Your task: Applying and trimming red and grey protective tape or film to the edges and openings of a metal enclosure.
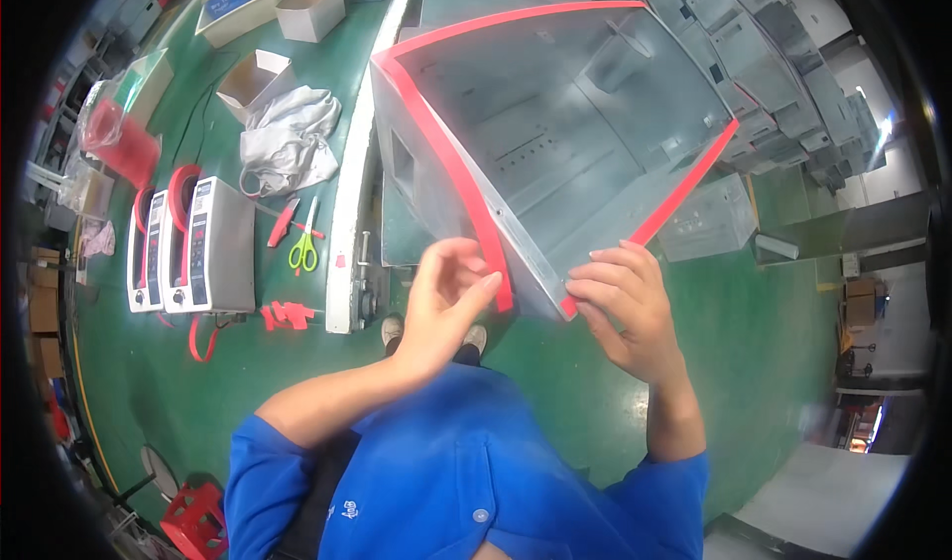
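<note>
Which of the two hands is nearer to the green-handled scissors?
Left. The left hand is just right of the green-handled scissors, past the table's white edge; the right hand is farther right, at the grey box's near corner.

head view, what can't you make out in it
- Head view: the stretch of red tape on the grey box's right edge behind the right hand; its fingers hide it.
- Head view: the box's underside; its own walls hide it.
- Head view: markings on the white tape machines' panels; too small.
- Head view: the blue shirt's remainder; lower edge cuts it off.
</note>
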Demonstrator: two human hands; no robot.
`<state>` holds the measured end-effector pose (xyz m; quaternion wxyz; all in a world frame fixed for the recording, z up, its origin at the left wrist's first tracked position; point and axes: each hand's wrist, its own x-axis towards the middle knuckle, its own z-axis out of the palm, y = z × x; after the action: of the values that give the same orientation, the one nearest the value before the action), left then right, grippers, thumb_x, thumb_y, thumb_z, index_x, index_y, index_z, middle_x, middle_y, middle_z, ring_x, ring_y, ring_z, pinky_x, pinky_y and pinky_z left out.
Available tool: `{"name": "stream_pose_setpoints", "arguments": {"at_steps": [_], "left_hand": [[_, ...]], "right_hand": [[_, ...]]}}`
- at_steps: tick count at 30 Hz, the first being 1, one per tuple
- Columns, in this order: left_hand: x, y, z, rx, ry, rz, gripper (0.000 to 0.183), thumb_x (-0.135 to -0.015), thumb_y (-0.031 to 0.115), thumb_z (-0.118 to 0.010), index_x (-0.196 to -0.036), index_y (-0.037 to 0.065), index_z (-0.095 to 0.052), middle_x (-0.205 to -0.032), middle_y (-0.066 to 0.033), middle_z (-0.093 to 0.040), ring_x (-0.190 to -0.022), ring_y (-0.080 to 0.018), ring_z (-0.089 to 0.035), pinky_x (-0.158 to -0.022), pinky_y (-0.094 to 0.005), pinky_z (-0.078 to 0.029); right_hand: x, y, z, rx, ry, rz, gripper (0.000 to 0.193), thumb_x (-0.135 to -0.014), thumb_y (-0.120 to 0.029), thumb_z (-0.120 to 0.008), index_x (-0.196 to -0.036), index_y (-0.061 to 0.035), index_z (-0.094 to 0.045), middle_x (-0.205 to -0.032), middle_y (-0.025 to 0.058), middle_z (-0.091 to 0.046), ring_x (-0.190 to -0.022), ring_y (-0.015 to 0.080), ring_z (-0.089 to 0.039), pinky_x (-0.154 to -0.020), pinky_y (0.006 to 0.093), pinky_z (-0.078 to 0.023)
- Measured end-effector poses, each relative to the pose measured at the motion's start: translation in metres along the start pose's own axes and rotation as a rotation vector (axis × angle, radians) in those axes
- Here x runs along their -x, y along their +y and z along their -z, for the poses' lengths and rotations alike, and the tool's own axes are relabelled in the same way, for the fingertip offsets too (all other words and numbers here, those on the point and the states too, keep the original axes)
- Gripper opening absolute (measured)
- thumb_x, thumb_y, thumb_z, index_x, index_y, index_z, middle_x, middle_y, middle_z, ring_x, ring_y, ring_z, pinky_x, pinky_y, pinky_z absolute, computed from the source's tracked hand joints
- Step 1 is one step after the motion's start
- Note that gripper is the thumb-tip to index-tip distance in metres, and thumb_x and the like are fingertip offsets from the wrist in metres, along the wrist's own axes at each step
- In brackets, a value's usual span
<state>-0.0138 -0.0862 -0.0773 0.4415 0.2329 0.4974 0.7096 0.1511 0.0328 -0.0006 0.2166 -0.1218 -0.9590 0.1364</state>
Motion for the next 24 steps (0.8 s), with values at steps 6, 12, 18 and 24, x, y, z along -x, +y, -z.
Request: {"name": "stream_pose_setpoints", "arguments": {"at_steps": [6, 12, 18, 24], "left_hand": [[-0.013, 0.019, -0.003, -0.835, -0.223, -1.066, 0.024, -0.061, 0.002, -0.068, -0.084, 0.003, -0.060, -0.091, -0.0086, -0.056, -0.084, -0.0261, -0.053, -0.074, -0.0350, -0.043], [-0.030, 0.028, -0.017, -0.955, -0.458, -1.221, 0.024, -0.061, 0.008, -0.062, -0.085, 0.003, -0.062, -0.087, -0.0077, -0.058, -0.082, -0.0228, -0.056, -0.070, -0.0360, -0.042], [-0.034, 0.034, -0.016, -0.995, -0.542, -1.204, 0.026, -0.062, 0.007, -0.061, -0.087, 0.003, -0.062, -0.088, -0.0073, -0.058, -0.081, -0.0225, -0.056, -0.070, -0.0350, -0.042], [-0.042, 0.041, -0.021, -1.030, -0.674, -1.405, 0.029, -0.062, 0.008, -0.064, -0.091, 0.003, -0.063, -0.087, -0.0072, -0.058, -0.073, -0.0205, -0.055, -0.062, -0.0309, -0.043]], "right_hand": [[-0.002, 0.013, 0.003, -0.183, -0.057, 0.036, 0.021, -0.070, -0.001, -0.064, -0.089, -0.0057, -0.058, -0.093, 0.0052, -0.060, -0.095, 0.0259, -0.054, -0.092, 0.0438, -0.038], [-0.009, 0.013, 0.004, -0.292, -0.064, 0.034, 0.017, -0.071, 0.001, -0.063, -0.087, -0.0038, -0.057, -0.088, 0.0064, -0.059, -0.091, 0.0252, -0.055, -0.091, 0.0430, -0.039], [-0.010, 0.023, 0.008, -0.423, -0.156, 0.013, 0.015, -0.072, 0.002, -0.062, -0.083, -0.0044, -0.055, -0.084, 0.0060, -0.057, -0.088, 0.0250, -0.055, -0.090, 0.0397, -0.039], [-0.010, 0.028, 0.007, -0.528, -0.157, -0.015, 0.015, -0.072, 0.002, -0.062, -0.083, -0.0050, -0.055, -0.084, 0.0059, -0.057, -0.089, 0.0260, -0.053, -0.090, 0.0384, -0.039]]}}
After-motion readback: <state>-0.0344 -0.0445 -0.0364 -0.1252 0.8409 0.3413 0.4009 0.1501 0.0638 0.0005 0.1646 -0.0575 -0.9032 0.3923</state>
